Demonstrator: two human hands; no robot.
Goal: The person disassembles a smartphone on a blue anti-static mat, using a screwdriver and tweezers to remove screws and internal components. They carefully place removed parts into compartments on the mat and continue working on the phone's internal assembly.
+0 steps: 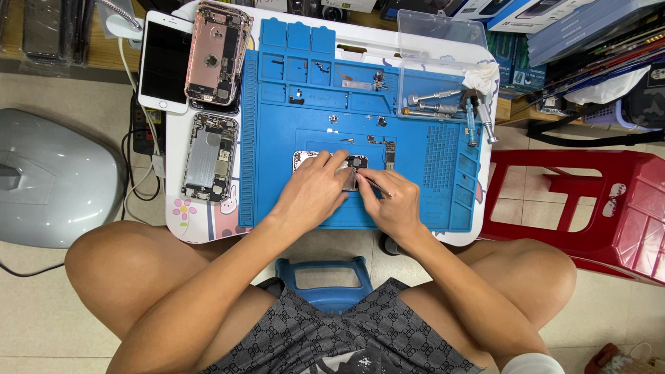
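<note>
The left hand [315,190] is pinning the opened phone [329,165] flat mid-mat; the right hand [395,204], just beside, is pinching tweezers [374,185] angled leftward onto it.

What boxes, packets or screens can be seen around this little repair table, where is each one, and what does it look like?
White phone: far left of the table, face up, flat rectangle with a dark blank screen.
Blue boxes: stacked beyond the table's far right corner, flat and rectangular, blue and white.
Clear plastic box: on the blue mat's far right part, see-through, holding metal tools.
Dark packets: far left on the wooden shelf, glossy and flat.
</note>
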